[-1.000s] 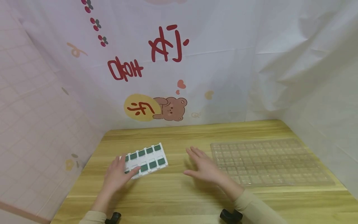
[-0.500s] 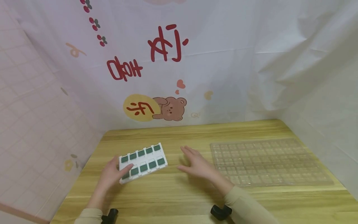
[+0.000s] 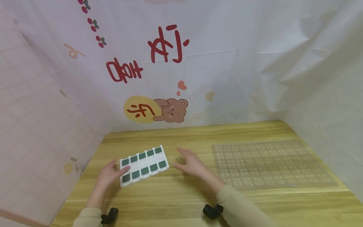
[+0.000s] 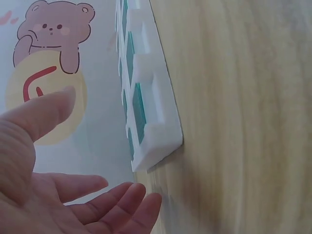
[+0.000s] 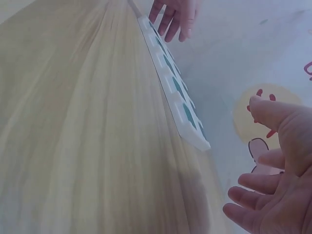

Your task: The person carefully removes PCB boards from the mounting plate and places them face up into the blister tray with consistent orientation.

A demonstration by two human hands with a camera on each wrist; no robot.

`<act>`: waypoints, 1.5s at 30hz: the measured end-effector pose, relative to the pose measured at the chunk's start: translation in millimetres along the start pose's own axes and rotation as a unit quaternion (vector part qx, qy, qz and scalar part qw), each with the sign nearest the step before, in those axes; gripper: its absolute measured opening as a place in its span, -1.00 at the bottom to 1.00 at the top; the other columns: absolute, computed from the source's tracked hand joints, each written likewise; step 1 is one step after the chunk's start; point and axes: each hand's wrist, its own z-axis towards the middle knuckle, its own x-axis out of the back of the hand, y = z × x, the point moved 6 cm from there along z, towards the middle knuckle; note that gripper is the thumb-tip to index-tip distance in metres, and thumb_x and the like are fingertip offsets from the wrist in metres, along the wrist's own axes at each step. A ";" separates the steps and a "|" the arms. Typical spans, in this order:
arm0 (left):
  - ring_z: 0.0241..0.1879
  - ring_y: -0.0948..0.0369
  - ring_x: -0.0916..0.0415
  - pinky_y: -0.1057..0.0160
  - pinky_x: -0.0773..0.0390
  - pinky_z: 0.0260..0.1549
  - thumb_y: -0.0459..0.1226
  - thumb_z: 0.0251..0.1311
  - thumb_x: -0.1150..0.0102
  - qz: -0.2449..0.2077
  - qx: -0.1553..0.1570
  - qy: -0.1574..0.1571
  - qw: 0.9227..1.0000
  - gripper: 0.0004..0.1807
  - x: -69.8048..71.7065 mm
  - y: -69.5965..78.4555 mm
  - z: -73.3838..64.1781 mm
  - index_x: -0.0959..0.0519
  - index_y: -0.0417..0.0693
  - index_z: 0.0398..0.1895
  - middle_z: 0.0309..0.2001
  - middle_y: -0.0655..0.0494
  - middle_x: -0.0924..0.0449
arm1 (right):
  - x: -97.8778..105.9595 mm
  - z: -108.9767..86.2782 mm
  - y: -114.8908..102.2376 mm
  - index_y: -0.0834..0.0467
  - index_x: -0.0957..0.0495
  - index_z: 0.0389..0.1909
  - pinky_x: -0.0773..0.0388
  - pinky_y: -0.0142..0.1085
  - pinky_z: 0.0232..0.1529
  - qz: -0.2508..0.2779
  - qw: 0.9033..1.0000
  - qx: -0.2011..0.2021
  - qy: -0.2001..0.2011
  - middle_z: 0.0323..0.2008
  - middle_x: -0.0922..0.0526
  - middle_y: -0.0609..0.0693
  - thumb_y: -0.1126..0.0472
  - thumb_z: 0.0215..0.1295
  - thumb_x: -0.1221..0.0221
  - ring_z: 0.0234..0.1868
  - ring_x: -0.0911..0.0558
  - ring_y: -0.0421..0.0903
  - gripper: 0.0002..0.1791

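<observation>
A white plastic holder (image 3: 152, 160) with two rows of small dark-green square pieces (image 3: 145, 171) lies slanted on the table, left of centre in the head view. My left hand (image 3: 107, 177) is spread at its left end, the thumb overlapping the holder's edge in that view. Seen from the left wrist, the thumb and loosely bent fingers of the left hand (image 4: 73, 161) stand apart from the holder's white corner (image 4: 163, 139). Off the right end hovers my right hand (image 3: 193, 164), thumb and fingers spread with nothing between them. The right wrist view shows the right hand (image 5: 273, 170) beside the holder's near end.
A clear plastic tray (image 3: 272, 164) divided into many small compartments lies on the right of the wooden table (image 3: 170, 201). White printed cloth (image 3: 221, 63) stands behind the table and along both sides. A black wrist mount (image 3: 212, 211) hangs below the right sleeve.
My left hand has drawn back leftward off the holder, uncovering its left-end green pieces. The right hand has moved left, towards the holder's right end. The clear tray stays in place.
</observation>
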 end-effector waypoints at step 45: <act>-0.14 -0.06 -0.49 0.21 -0.59 -0.41 -0.40 0.16 -0.30 -0.087 0.056 -0.009 0.995 -0.29 -4.2 -15.3 24.2 -0.23 -0.61 0.29 0.06 -0.48 -0.42 | -43.0 58.5 2.8 0.28 -0.40 0.33 -0.51 -0.06 0.04 0.037 0.992 -0.120 0.003 -0.02 -0.64 0.21 0.08 0.25 -0.34 0.01 -0.60 0.08 -0.32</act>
